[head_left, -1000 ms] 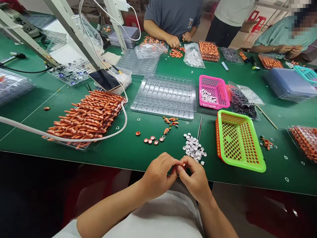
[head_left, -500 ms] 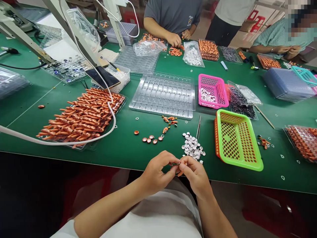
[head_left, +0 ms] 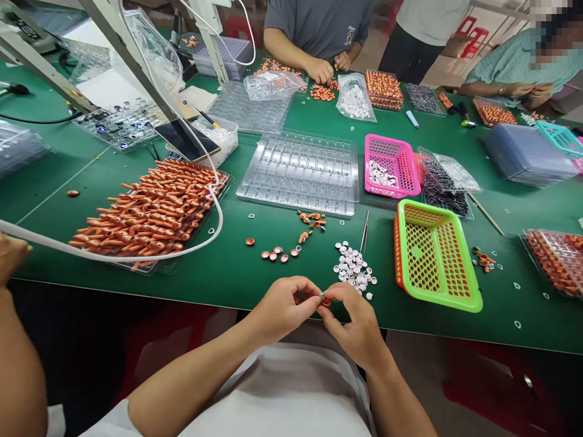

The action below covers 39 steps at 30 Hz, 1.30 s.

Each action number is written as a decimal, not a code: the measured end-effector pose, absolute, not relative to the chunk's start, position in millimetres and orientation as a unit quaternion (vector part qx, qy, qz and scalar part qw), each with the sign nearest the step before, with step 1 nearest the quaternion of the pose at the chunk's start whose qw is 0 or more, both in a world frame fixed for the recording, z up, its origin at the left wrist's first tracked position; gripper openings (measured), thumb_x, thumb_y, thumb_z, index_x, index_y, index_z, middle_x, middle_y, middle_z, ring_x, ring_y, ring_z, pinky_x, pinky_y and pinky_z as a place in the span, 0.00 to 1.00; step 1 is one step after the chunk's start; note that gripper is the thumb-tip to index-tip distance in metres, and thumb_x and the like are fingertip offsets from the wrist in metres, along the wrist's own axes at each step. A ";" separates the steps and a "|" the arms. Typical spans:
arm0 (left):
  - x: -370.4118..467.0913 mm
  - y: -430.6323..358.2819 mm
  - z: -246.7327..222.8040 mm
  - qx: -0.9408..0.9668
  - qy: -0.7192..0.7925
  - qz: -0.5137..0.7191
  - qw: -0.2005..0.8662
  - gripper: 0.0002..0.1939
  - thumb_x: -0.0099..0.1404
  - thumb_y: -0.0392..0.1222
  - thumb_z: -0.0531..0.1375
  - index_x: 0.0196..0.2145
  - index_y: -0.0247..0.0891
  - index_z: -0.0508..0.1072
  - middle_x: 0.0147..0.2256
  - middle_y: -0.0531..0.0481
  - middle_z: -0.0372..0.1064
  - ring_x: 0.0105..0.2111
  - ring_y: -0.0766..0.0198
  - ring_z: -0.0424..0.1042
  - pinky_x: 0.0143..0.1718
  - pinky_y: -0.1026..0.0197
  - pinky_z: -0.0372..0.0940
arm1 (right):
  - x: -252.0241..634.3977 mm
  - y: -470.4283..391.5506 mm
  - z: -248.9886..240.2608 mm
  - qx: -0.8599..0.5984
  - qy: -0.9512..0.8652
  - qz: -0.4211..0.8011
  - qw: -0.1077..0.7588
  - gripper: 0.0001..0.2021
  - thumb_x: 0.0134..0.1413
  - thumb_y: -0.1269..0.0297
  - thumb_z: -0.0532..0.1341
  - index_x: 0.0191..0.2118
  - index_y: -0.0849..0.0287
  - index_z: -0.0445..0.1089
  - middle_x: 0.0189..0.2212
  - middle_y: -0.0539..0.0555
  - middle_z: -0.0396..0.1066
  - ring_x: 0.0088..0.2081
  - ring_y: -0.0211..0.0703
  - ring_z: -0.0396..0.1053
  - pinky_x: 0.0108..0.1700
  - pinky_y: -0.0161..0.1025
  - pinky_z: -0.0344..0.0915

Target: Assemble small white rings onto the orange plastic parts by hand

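Note:
My left hand (head_left: 286,309) and my right hand (head_left: 357,321) meet at the table's front edge, fingers pinched together on a small orange part (head_left: 326,301) with a dark or metallic bit. Its details are mostly hidden by the fingertips. Just beyond my right hand lies a pile of white round caps (head_left: 353,264), with metal tweezers (head_left: 364,232) at its back. Several orange round caps (head_left: 274,255) lie farther left. Behind them are a few small orange pieces with yellow ends (head_left: 305,235).
A green basket (head_left: 473,298) stands to the right, a pink basket (head_left: 370,185) behind it. Clear trays (head_left: 296,173) lie at the centre. Stacked orange parts (head_left: 150,212) and a white cable (head_left: 182,250) are at left. Another person's arm (head_left: 18,346) is at far left.
The orange part between my fingers has been turned, and my right fingers have shifted on it. Another person's arm and hand have come in at the left edge.

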State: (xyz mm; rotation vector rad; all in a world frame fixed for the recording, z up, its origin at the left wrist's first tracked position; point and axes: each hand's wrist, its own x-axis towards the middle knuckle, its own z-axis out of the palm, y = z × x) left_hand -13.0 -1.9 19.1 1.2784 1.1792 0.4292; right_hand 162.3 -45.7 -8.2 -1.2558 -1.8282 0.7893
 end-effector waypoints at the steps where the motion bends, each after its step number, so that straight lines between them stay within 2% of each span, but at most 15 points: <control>1: -12.3 -1.8 18.7 0.566 0.518 0.188 0.613 0.08 0.60 0.41 0.58 0.31 0.36 0.77 0.31 0.51 0.76 0.29 0.67 0.70 0.31 0.66 0.63 | 161.4 -45.5 -8.3 -0.494 -0.724 0.288 0.386 0.09 0.57 0.75 0.59 0.42 0.57 0.64 0.36 0.51 0.67 0.39 0.37 0.66 0.43 0.35 0.64; 9: -7.4 -5.4 13.4 0.610 0.524 0.184 0.565 0.07 0.59 0.40 0.57 0.28 0.37 0.74 0.28 0.54 0.72 0.28 0.69 0.68 0.30 0.67 0.61 | 152.3 -44.3 -13.2 -0.507 -0.746 0.176 0.394 0.10 0.54 0.80 0.55 0.40 0.59 0.62 0.35 0.54 0.62 0.37 0.38 0.64 0.38 0.35 0.64; 16: -11.0 1.1 20.8 0.662 0.530 0.120 0.517 0.07 0.59 0.40 0.56 0.27 0.38 0.72 0.28 0.54 0.71 0.28 0.68 0.67 0.28 0.66 0.59 | 153.7 -45.6 -16.8 -0.504 -0.794 0.065 0.333 0.04 0.57 0.76 0.57 0.35 0.59 0.63 0.32 0.54 0.61 0.31 0.37 0.61 0.30 0.32 0.60; 19: -10.6 1.4 21.3 0.675 0.521 0.121 0.507 0.07 0.60 0.41 0.56 0.29 0.39 0.73 0.30 0.53 0.72 0.29 0.67 0.69 0.30 0.65 0.60 | 154.5 -44.7 -15.1 -0.519 -0.791 0.046 0.322 0.04 0.56 0.75 0.57 0.34 0.59 0.64 0.31 0.54 0.62 0.31 0.37 0.62 0.30 0.33 0.60; 24: -9.7 -1.6 15.3 0.662 0.508 0.163 0.527 0.10 0.64 0.44 0.54 0.32 0.40 0.74 0.33 0.52 0.73 0.32 0.67 0.71 0.34 0.65 0.63 | 151.4 -43.6 -14.4 -0.552 -0.753 0.048 0.354 0.04 0.54 0.75 0.57 0.34 0.59 0.64 0.31 0.54 0.65 0.33 0.39 0.65 0.32 0.34 0.62; 28: -11.3 -3.2 11.8 0.659 0.507 0.178 0.526 0.12 0.65 0.46 0.55 0.33 0.39 0.75 0.32 0.52 0.74 0.32 0.67 0.71 0.33 0.66 0.63 | 149.7 -44.9 -14.0 -0.559 -0.730 0.107 0.379 0.04 0.54 0.75 0.56 0.33 0.59 0.63 0.30 0.54 0.65 0.32 0.38 0.65 0.32 0.34 0.62; 31: -13.9 -7.1 14.0 0.659 0.489 0.204 0.533 0.12 0.66 0.47 0.56 0.32 0.38 0.75 0.31 0.51 0.73 0.32 0.67 0.70 0.34 0.66 0.63 | 151.9 -49.9 -10.3 -0.546 -0.704 0.201 0.408 0.04 0.56 0.74 0.54 0.33 0.59 0.62 0.31 0.54 0.66 0.35 0.38 0.65 0.36 0.35 0.63; 36: -14.3 -12.3 10.8 0.513 0.430 0.271 0.692 0.12 0.63 0.48 0.61 0.34 0.35 0.76 0.33 0.48 0.74 0.34 0.65 0.72 0.39 0.64 0.68 | 157.9 -57.6 -7.7 -0.491 -0.584 0.463 0.451 0.06 0.63 0.67 0.53 0.34 0.59 0.64 0.35 0.54 0.65 0.37 0.37 0.65 0.36 0.33 0.67; 39: -9.6 -14.0 3.7 0.388 0.390 0.302 0.779 0.13 0.57 0.46 0.67 0.32 0.33 0.75 0.29 0.49 0.73 0.30 0.66 0.72 0.36 0.62 0.69 | 156.8 -60.7 -8.8 -0.425 -0.512 0.580 0.471 0.08 0.64 0.61 0.54 0.35 0.59 0.64 0.35 0.54 0.63 0.35 0.37 0.65 0.33 0.33 0.69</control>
